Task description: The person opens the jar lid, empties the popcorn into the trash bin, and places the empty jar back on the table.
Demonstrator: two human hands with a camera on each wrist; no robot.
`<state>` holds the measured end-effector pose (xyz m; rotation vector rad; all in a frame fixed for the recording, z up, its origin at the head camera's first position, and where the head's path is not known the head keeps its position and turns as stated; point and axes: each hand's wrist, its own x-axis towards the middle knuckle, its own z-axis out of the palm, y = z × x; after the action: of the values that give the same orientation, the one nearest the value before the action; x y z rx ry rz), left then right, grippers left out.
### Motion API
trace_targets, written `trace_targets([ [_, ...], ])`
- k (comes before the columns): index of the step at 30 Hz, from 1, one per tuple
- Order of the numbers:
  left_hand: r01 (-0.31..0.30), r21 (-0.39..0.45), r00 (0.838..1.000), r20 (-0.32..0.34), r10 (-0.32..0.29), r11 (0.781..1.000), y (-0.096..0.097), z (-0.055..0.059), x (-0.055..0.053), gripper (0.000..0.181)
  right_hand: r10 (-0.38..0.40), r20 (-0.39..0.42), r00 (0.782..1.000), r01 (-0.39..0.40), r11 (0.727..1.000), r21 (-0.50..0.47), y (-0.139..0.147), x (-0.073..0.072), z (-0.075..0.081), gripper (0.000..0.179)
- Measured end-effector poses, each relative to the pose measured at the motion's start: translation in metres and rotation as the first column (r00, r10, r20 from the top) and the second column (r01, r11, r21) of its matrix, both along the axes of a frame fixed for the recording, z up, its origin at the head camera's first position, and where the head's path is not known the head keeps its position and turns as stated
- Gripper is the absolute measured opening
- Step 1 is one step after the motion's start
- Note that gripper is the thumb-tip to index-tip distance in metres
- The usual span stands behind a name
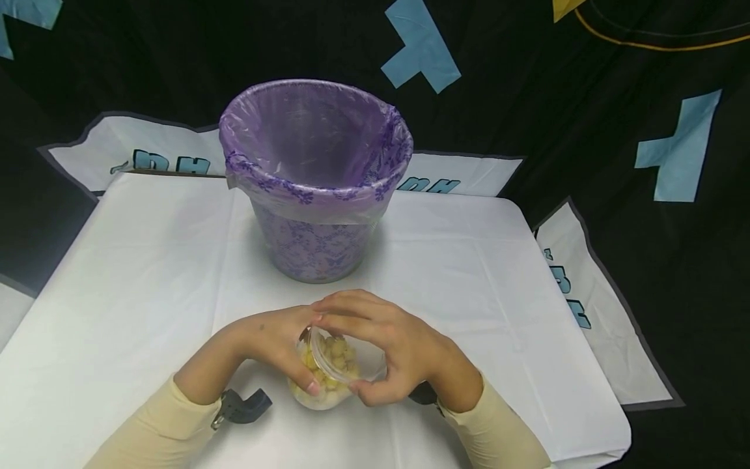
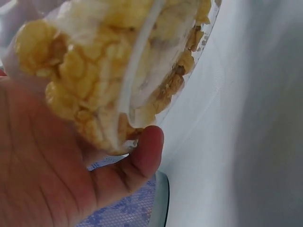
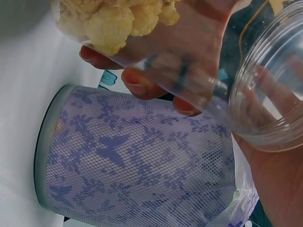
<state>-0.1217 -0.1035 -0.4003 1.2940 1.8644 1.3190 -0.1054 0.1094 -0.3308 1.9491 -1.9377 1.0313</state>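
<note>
A clear plastic jar [image 1: 319, 398] partly filled with yellow popcorn [image 2: 94, 61] stands low over the white table, its top leaning to the right in the head view. My left hand [image 1: 272, 339] grips the jar's side, thumb along the front and fingers round the back. At the jar's top, my right hand [image 1: 392, 342] holds the clear round lid [image 3: 265, 90] between thumb and curved fingers. The fingertips of both hands meet behind the jar in the head view. Left fingers [image 3: 137, 85] show through and below the clear wall in the right wrist view.
A purple floral waste bin [image 1: 316, 251] with a thin plastic liner [image 1: 316, 195] stands just beyond the hands. White cloth covers the table [image 1: 146, 260]. Behind it hangs a black backdrop [image 1: 515, 78] with pale blue tape pieces. Dark wrist straps sit at both sleeves.
</note>
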Motion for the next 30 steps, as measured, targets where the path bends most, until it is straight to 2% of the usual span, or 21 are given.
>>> trace_targets([
  [4,0.006,-0.001,1.000,0.012,-0.006,1.000,0.000,0.000,0.000,0.085,0.000,0.025,1.000,0.000,1.000,0.001,0.002,-0.004,-0.010,0.074],
  [6,0.009,-0.005,0.999,0.046,-0.009,1.000,0.000,-0.001,0.000,0.085,-0.010,0.030,0.999,0.010,1.000,0.000,0.005,-0.007,-0.015,0.076],
  [8,-0.014,-0.022,0.998,0.059,0.015,1.000,-0.001,-0.002,0.001,0.086,-0.030,0.028,0.999,0.030,1.000,-0.007,0.007,-0.009,-0.018,0.076],
  [13,-0.050,-0.041,0.997,0.064,0.053,0.998,0.000,-0.002,0.003,0.087,-0.093,0.012,0.996,0.093,0.995,-0.024,0.012,-0.013,-0.019,0.074],
  [15,-0.041,-0.037,0.995,0.084,0.044,0.998,0.001,-0.002,0.002,0.087,-0.119,0.007,0.993,0.119,0.992,-0.032,0.014,-0.015,-0.019,0.073],
  [18,-0.069,-0.069,0.995,0.069,0.073,0.995,0.002,-0.002,0.002,0.091,-0.164,-0.001,0.986,0.164,0.985,-0.049,0.018,-0.019,-0.018,0.072],
  [23,-0.142,-0.114,0.989,0.013,0.145,0.983,0.000,-0.002,0.003,0.094,-0.257,-0.030,0.966,0.254,0.963,-0.094,0.026,-0.025,-0.015,0.070],
  [30,-0.167,-0.111,0.985,0.012,0.170,0.980,0.000,-0.002,0.003,0.096,-0.381,-0.073,0.922,0.372,0.922,-0.110,0.036,-0.032,-0.013,0.066],
])
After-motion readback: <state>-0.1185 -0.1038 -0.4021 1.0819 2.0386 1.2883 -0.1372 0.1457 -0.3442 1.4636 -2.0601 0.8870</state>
